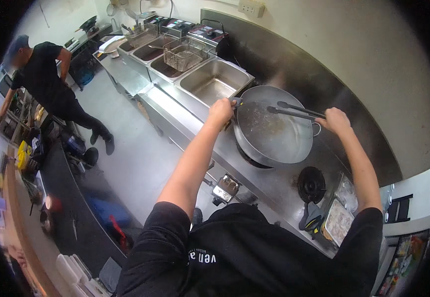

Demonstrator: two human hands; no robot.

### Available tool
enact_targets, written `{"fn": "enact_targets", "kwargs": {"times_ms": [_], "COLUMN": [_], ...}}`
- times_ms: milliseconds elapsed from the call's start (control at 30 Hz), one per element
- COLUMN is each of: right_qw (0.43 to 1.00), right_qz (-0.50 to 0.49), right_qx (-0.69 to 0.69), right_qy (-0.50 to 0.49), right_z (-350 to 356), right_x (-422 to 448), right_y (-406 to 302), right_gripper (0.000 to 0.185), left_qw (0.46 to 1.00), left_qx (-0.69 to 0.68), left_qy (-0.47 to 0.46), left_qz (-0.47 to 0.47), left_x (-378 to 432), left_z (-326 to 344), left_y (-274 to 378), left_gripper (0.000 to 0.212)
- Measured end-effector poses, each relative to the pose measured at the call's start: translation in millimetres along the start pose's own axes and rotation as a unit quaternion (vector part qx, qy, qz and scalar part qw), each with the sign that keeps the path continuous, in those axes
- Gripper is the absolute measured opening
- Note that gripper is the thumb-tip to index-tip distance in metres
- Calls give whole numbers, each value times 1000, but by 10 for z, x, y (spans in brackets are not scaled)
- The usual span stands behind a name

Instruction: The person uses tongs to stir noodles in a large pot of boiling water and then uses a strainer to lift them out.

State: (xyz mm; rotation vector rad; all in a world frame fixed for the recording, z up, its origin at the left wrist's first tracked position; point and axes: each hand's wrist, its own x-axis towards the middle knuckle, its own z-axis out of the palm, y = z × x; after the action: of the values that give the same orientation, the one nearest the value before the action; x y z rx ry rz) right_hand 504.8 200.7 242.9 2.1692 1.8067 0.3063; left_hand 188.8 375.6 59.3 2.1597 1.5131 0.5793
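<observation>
My left hand is closed on the left edge of a wide, round metal pan, with a bit of grey padded cloth between hand and pan. Cloudy liquid with small bits lies inside, and steam blurs the surface. In my right hand is a pair of black-tipped tongs. Their two arms reach over the pan from the right, tips slightly apart with nothing visible between them. A ring handle hangs on the pan's right side, just below that hand.
Steel deep fryers adjoin the pan, one holding a wire basket. A black burner, a grey glove and a plastic-covered tray are nearer my right side. Across the aisle, another person leans toward a dark counter.
</observation>
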Motion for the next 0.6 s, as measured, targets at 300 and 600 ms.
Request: {"fn": "enact_targets", "kwargs": {"times_ms": [300, 600], "right_qw": [995, 994], "right_qz": [-81, -57], "right_qx": [34, 11], "right_qy": [-51, -92], "right_z": [569, 21], "right_x": [74, -999], "right_y": [-455, -291], "right_gripper": [52, 47], "left_qw": [999, 1000], "left_qx": [-19, -27], "left_qy": [18, 6], "left_qz": [27, 11], "left_x": [-111, -78], "left_z": [-62, -113], "left_y": [80, 168], "left_gripper": [28, 22]}}
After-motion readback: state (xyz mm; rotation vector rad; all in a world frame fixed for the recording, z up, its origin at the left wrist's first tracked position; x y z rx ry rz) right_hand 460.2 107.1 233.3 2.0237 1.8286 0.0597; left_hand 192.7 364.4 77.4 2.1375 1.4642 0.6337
